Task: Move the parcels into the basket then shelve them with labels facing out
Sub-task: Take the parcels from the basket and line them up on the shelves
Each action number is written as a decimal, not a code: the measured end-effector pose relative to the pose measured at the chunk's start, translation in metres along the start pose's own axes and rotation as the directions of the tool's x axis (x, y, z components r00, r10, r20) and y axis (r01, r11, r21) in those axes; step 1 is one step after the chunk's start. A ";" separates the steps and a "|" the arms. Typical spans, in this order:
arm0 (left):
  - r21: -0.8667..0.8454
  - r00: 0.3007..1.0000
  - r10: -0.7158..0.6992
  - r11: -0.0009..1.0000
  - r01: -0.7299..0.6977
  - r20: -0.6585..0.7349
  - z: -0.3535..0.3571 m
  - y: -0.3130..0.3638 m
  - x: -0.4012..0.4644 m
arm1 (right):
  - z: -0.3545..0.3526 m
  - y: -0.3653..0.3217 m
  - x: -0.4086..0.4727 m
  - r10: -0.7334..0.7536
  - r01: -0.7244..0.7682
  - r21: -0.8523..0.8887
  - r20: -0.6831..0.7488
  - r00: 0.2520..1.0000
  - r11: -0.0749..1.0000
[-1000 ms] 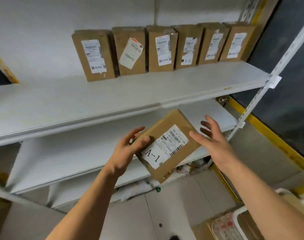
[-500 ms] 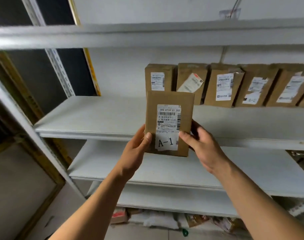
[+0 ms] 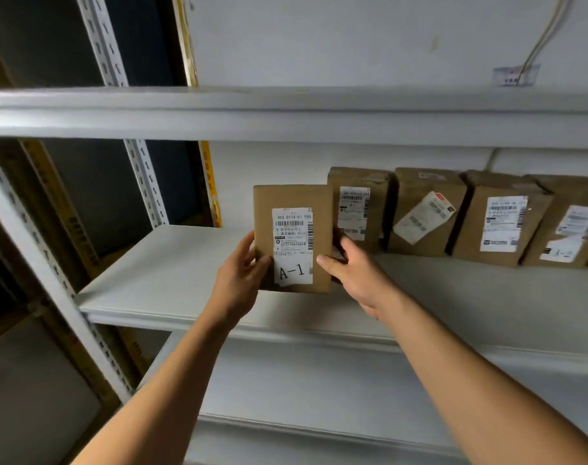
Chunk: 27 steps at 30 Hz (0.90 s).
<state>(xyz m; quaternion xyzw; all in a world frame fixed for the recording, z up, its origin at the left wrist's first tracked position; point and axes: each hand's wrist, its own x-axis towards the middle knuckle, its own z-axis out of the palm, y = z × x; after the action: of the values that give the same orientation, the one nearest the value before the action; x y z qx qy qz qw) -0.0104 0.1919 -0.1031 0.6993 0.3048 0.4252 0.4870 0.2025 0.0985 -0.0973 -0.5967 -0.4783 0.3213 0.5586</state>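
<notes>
Holding the A-1 parcel (image 3: 292,238) upright in both grips, left hand (image 3: 240,278) and right hand (image 3: 356,273) pinching its edges, I am now bringing it, turned label-out, to the shelf (image 3: 158,280) at nine o'clock of the shelved parcels (image 3: 426,216).

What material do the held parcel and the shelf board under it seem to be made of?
The parcel looks like brown cardboard or kraft paper: matte, with a white paper label stuck on. The shelf board seems painted metal, pale grey and smooth with a rolled front edge, though coated wood is possible.
</notes>
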 end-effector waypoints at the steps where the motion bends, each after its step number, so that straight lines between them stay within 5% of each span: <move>1: 0.006 1.000 -0.007 1.000 0.007 0.002 -0.009 -0.007 0.014 | 0.009 0.002 0.013 0.006 -0.006 -0.013 -0.001 1.000 1.000; 12: -0.053 0.985 -0.074 0.995 0.084 0.155 -0.058 -0.059 0.147 | 0.069 0.028 0.121 0.027 -0.052 -0.076 -0.297 0.954 0.996; 27: -0.006 0.986 -0.072 0.997 0.074 0.152 -0.030 -0.102 0.204 | 0.067 0.064 0.175 0.062 -0.198 -0.251 -0.463 0.884 0.947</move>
<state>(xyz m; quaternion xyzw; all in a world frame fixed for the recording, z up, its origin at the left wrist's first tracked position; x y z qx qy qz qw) 0.0542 0.4101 -0.1336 0.7153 0.2899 0.3542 0.5280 0.2139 0.2905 -0.1449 -0.7612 -0.3369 0.1379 0.5367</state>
